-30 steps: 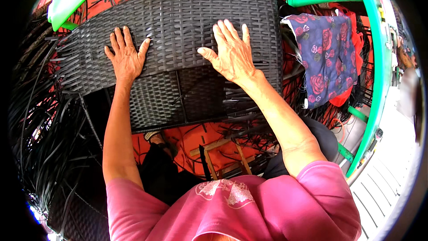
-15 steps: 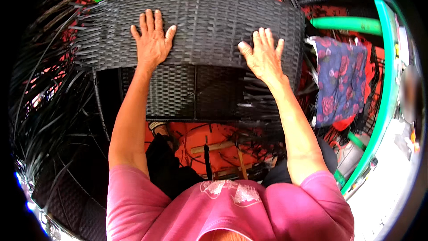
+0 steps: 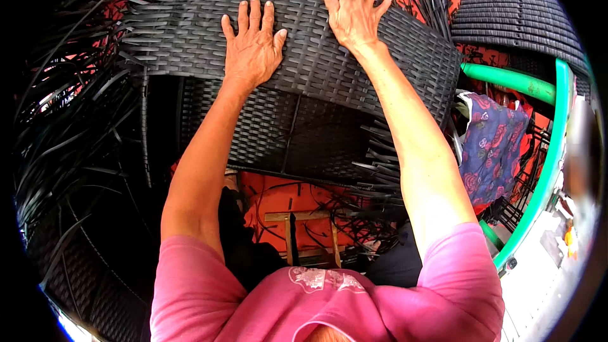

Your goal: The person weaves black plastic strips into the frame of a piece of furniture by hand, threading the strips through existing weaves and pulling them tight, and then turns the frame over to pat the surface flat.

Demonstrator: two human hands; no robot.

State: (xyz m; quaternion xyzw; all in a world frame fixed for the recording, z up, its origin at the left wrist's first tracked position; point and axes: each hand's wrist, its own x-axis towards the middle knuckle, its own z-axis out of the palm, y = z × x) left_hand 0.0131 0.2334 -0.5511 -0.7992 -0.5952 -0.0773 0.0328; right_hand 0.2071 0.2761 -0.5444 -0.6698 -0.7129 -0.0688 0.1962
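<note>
A wide woven panel of black flat strips (image 3: 196,22) spans the upper middle, curving over a dark frame. My left hand (image 3: 254,47) lies on its near half, palm down with the fingers spread. Farther off and to the right, my right hand (image 3: 354,16) rests on the weave, also with spread fingers, its fingertips close to the far edge. Neither hand grips anything. Below the panel, a lower woven section (image 3: 259,133) shows inside the frame. Loose strip ends (image 3: 386,158) stick out under my right forearm.
Long loose black strips (image 3: 69,120) hang in a thick bundle at the left. On the right are a green curved frame (image 3: 550,152), a flowered dark-blue cloth (image 3: 491,145) and another ribbed black woven piece (image 3: 516,9). Wooden sticks (image 3: 297,216) and strip scraps lie on the red floor (image 3: 261,183).
Both hands have slid over the weave: the left rightward and slightly farther away, the right leftward and clearly farther away. In the picture, the panel sits higher and slants down toward the right.
</note>
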